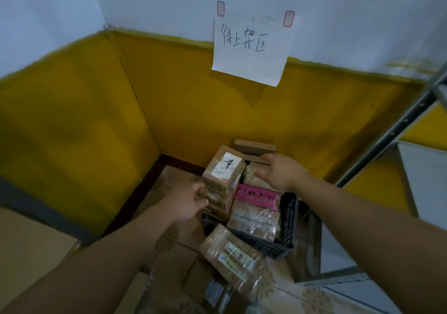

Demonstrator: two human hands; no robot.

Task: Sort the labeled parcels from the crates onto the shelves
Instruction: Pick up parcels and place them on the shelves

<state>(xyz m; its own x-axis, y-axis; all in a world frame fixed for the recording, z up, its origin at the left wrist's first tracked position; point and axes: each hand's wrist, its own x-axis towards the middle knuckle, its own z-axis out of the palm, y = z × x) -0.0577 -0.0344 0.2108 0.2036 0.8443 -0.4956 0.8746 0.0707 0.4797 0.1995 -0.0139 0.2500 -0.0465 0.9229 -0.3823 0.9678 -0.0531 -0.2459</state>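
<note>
A black plastic crate (287,219) on the floor by the yellow wall holds several brown cardboard parcels and a pink box (256,196). The top parcel of the left stack (223,168) carries a white label with "1-4" written on it. My left hand (187,203) touches the left side of that stack, fingers curled against a lower parcel. My right hand (281,171) hovers open, palm down, over the parcels at the back of the crate. A taped parcel with a label (233,256) leans against the crate's near corner.
A paper sign with handwriting (251,47) is taped to the wall above the crate. A grey metal shelf upright (396,125) and shelf boards stand at the right. Flattened cardboard (183,279) lies on the floor in front, and a large carton (29,246) sits at the left.
</note>
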